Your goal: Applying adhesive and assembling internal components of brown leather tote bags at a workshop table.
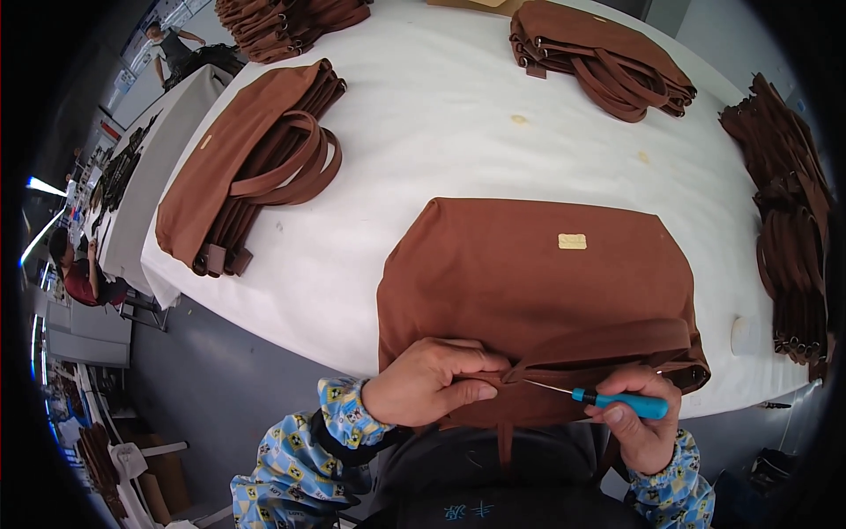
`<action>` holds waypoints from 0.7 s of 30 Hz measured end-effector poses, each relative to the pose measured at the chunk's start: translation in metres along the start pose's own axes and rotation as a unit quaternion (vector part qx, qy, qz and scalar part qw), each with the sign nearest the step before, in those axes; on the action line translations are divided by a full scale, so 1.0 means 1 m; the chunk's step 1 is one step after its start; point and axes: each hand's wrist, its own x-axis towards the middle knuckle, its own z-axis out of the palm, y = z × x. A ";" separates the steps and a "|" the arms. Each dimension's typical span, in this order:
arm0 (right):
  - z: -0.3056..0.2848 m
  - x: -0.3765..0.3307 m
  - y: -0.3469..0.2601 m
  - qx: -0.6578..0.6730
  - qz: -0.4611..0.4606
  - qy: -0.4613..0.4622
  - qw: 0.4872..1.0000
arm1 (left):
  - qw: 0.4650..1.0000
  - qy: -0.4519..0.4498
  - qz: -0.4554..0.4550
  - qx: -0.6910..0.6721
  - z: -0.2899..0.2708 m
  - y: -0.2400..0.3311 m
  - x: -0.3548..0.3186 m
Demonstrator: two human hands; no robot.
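Note:
A brown handbag (493,264) with a small pale yellow plate (572,242) lies flat at the near edge of the table in front of me. My left hand (436,377) pinches the bag's top edge beside the base of a handle (608,344). In my right hand (641,419) is a screwdriver-like tool (627,404) with a blue handle and a thin metal shaft. Its shaft points left, and the tip meets the bag close to my left fingers. Whether the tip goes into the material cannot be made out.
More brown bags lie on the white-covered table (423,132): a stack at the left (229,167), another at the far right (599,57) and a pile at the far left (286,26). Brown straps (789,229) hang at the right edge. Two people are at other tables on the left.

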 end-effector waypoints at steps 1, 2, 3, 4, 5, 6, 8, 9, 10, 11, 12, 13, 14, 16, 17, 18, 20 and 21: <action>0.000 0.001 0.001 -0.001 -0.008 -0.003 1.000 | 1.000 0.001 -0.002 -0.001 0.000 -0.001 -0.001; 0.000 0.001 0.003 0.000 -0.008 -0.004 1.000 | 1.000 0.001 -0.003 -0.002 0.000 -0.001 -0.001; 0.001 0.002 0.004 -0.009 -0.014 -0.011 1.000 | 1.000 0.002 -0.005 -0.002 0.000 -0.002 -0.001; 0.001 0.002 0.005 -0.018 -0.020 -0.018 0.999 | 1.000 0.003 -0.003 -0.002 0.001 -0.004 -0.002; 0.001 0.002 0.004 -0.018 -0.020 -0.019 0.999 | 1.000 0.005 0.001 -0.003 0.001 -0.004 -0.003; 0.001 0.002 0.001 -0.052 -0.048 -0.026 0.997 | 1.000 0.004 0.002 -0.003 0.001 -0.003 -0.002; -0.001 0.000 -0.002 -0.087 -0.076 -0.031 0.993 | 1.000 -0.001 0.006 -0.002 0.001 -0.001 0.000; -0.002 -0.001 0.000 -0.090 -0.086 -0.029 0.992 | 1.000 0.000 0.004 -0.001 0.001 -0.002 0.000; -0.003 -0.002 0.002 -0.092 -0.096 -0.027 0.991 | 1.000 0.003 0.004 0.001 0.001 -0.002 -0.001; -0.003 -0.002 0.004 -0.089 -0.097 -0.028 0.991 | 1.000 0.004 0.005 0.003 0.002 -0.002 -0.001; -0.001 -0.003 0.004 -0.087 -0.099 -0.022 0.991 | 1.000 0.004 0.006 0.002 0.001 -0.002 -0.001; 0.000 -0.003 0.003 -0.086 -0.101 -0.015 0.991 | 1.000 0.004 0.004 0.002 0.001 -0.003 -0.001; 0.001 -0.002 0.002 -0.087 -0.101 -0.014 0.991 | 1.000 0.005 0.001 0.002 0.001 -0.003 -0.001; 0.000 0.000 0.000 -0.100 -0.082 -0.032 0.991 | 1.000 0.008 0.001 -0.003 0.001 -0.004 -0.001; 0.000 0.002 0.000 -0.099 -0.082 -0.033 0.991 | 1.000 0.011 0.002 -0.009 0.001 -0.005 -0.002; 0.001 0.002 -0.001 -0.106 -0.086 -0.034 0.990 | 1.000 0.010 0.003 -0.009 0.002 -0.005 -0.001; 0.001 0.002 -0.002 -0.114 -0.090 -0.035 0.989 | 1.000 0.007 -0.003 -0.017 0.002 -0.004 -0.001; 0.001 0.002 0.000 -0.106 -0.087 -0.033 0.990 | 1.000 0.008 -0.005 -0.016 0.002 -0.005 -0.001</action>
